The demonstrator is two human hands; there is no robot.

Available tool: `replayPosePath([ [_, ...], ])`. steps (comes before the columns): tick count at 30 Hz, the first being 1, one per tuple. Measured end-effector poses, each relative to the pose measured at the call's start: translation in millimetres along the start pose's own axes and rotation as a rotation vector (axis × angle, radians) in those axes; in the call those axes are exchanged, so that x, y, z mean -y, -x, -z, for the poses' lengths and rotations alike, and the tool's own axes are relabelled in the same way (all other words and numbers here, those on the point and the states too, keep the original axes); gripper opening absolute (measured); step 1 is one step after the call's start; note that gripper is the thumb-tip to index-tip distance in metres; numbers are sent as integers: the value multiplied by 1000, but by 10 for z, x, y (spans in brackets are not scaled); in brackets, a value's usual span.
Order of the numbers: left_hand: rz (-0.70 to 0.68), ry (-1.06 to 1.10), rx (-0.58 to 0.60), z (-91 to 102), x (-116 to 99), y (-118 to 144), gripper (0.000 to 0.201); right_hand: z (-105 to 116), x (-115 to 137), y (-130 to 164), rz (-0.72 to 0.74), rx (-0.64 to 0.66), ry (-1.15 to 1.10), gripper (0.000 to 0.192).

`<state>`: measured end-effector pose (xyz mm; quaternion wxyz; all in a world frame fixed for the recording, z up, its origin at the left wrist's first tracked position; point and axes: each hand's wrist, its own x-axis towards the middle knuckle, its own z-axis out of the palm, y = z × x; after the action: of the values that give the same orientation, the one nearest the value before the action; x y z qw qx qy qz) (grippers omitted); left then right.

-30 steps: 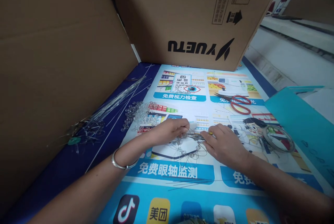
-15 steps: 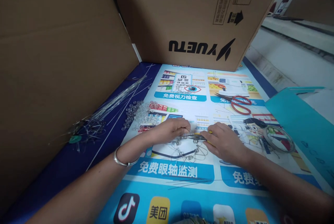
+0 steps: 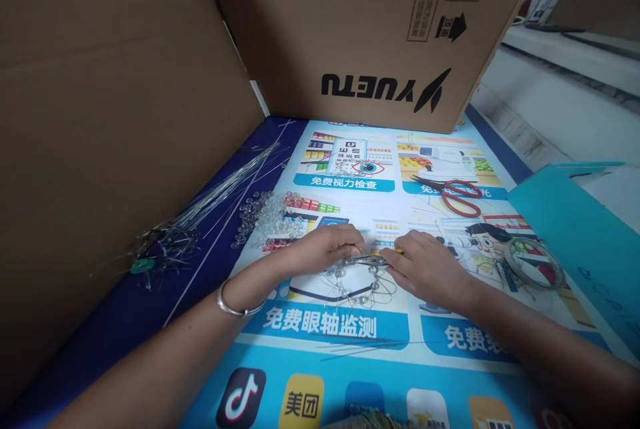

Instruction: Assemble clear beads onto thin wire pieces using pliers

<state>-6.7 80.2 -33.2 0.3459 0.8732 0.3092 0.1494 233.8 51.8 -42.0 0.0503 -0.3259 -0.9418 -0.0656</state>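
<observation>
My right hand is closed round the yellow handles of a pair of pliers, whose metal jaws point left. My left hand pinches a piece of the wire and bead ring close to the plier tips. Clear round beads sit along this ring, and thin wire loops stick out around it. The ring hangs or lies below both hands; which one I cannot tell. Beyond my left hand lies a heap of clear beads.
Red-handled scissors lie beyond my right hand, with a round coil or roll to the right. A bundle of wires lies at left. Cardboard walls the left and back. A teal box stands at right.
Both hands stay almost in place, the pliers still at the ring. The right hand has shifted slightly left, and the view has moved a little.
</observation>
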Motion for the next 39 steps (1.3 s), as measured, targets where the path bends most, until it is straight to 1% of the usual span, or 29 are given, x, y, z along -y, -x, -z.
replayPosePath([
  [7, -16, -24, -8, -16, -9, 4, 14, 39, 15, -4, -15, 47, 9, 26],
  [13, -39, -24, -23, -19, -6, 7, 14, 44, 27, 8, -28, 46, 1, 26],
  [17, -49, -9, -31, -18, 0, 6, 12, 51, 8, 11, -24, 48, -26, 28],
  [21, -48, 2, -24, -11, -8, 7, 14, 96, -3, -1, -42, 81, -69, 29],
  [25, -39, -2, -15, -12, -26, 6, 16, 124, -18, -9, -30, 95, -97, 29],
  [32, -51, -36, -27, -26, -39, 7, 15, 131, -49, -24, 27, 82, -35, 29],
  [39, -73, -54, -35, -38, -41, 7, 16, 138, -38, -25, 23, 111, -4, 29],
])
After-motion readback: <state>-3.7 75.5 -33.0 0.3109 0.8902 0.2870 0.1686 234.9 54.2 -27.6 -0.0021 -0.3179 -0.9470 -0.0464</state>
